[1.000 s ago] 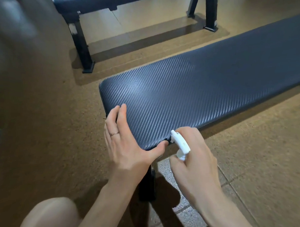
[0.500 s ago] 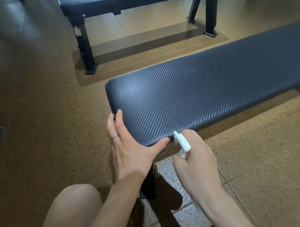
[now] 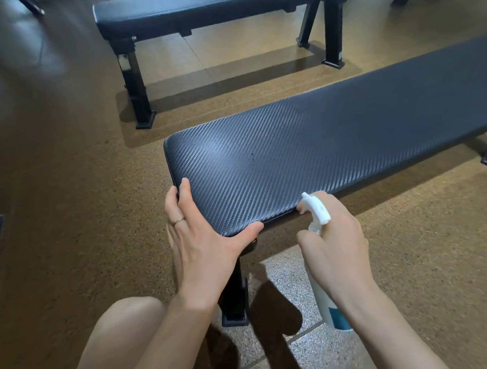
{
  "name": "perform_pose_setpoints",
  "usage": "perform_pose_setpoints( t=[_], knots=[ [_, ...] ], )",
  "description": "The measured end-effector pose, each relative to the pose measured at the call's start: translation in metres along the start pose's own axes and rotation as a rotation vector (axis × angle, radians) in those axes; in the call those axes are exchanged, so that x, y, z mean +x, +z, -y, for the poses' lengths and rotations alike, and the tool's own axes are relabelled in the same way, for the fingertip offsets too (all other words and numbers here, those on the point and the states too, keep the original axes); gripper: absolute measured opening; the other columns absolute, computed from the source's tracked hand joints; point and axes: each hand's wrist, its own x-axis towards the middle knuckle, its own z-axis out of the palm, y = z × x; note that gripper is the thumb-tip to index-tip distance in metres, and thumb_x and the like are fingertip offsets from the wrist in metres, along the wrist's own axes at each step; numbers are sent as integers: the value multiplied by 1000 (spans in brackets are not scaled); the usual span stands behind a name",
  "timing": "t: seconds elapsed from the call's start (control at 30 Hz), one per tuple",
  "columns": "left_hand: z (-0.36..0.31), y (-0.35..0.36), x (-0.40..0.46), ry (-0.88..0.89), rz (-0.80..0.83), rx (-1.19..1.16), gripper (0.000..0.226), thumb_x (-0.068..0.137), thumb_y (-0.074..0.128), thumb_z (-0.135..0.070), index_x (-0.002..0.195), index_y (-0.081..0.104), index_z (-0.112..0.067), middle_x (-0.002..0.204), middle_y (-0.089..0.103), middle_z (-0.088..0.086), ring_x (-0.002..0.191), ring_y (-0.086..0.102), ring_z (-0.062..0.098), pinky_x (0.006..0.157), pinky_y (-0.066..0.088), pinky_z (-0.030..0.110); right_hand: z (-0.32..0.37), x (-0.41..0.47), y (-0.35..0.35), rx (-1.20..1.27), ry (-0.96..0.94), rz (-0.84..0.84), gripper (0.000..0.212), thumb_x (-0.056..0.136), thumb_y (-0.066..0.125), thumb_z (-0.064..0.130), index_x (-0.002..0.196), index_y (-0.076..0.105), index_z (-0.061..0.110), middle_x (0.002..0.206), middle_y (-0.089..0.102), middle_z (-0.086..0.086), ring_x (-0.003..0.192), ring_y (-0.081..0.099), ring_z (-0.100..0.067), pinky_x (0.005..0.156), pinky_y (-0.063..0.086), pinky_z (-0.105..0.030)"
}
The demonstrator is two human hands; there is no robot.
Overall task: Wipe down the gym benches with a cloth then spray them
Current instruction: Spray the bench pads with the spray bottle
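Head view: black carbon-weave bench (image 3: pixel 306 159); left hand (image 3: pixel 204 243) spread on its end, right hand (image 3: pixel 336 248) gripping white spray bottle (image 3: pixel 317 214).

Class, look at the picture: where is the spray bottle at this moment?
In the head view, the spray bottle is lower right, gripped by the right hand, beside the near bench corner.

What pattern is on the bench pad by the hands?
A fine diagonal weave on black bench pad, clearest in the head view.

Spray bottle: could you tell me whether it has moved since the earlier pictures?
Yes: the spray bottle has shifted slightly right along the bench's near edge, away from its corner.
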Motion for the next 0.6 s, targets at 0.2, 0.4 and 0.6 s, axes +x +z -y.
perform_pose_setpoints(
  t=[0.2,0.4,0.6],
  knots=[
    [-16,-2,0,263,-81,310,111,74,68,-69,156,23,-8,152,31,25,142,33,42,123,23,59,-18,12,-20,102,151,-73,21,69,59,-5,72,51,14,66,54,-6,66,52,-29,56,37,-34],
    [-76,34,14,813,6,431,59,73,87,-34,117,57,-9,113,58,12,102,56,31,86,46,42,-40,30,-47,99,201,-81,33,73,58,-6,90,58,22,77,57,0,67,49,-16,56,36,-30],
    [-123,68,42,995,85,635,50,70,86,-40,100,54,-15,95,57,7,83,55,27,67,41,37,-70,45,-74,120,331,-157,23,81,59,-2,90,56,19,80,57,3,70,52,-11,54,33,-23]
  ],
)
